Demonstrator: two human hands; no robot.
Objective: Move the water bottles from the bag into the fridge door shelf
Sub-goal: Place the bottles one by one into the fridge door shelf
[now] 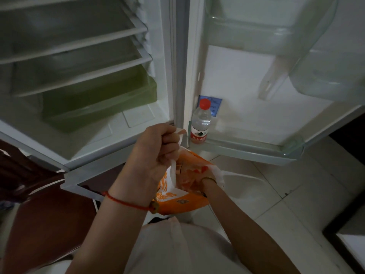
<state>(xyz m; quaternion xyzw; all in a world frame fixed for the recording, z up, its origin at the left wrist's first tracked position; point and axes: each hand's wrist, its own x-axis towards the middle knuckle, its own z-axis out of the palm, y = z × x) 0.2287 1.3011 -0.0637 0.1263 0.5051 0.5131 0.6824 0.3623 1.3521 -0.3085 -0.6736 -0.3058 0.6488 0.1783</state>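
right hand point(194, 175) hidden inside the bag point(177, 202); left hand point(158, 149) grips its handle point(173, 172).

Bottle point(200, 120) in door shelf point(246, 153) (bag point(183, 203) below)

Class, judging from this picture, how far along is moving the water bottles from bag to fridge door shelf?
Done: one red-capped water bottle stands at the hinge end of the bottom door shelf. In hand: the left hand grips the bag handle while the right hand reaches inside. Left: whatever bottles the bag holds; its contents are unclear.
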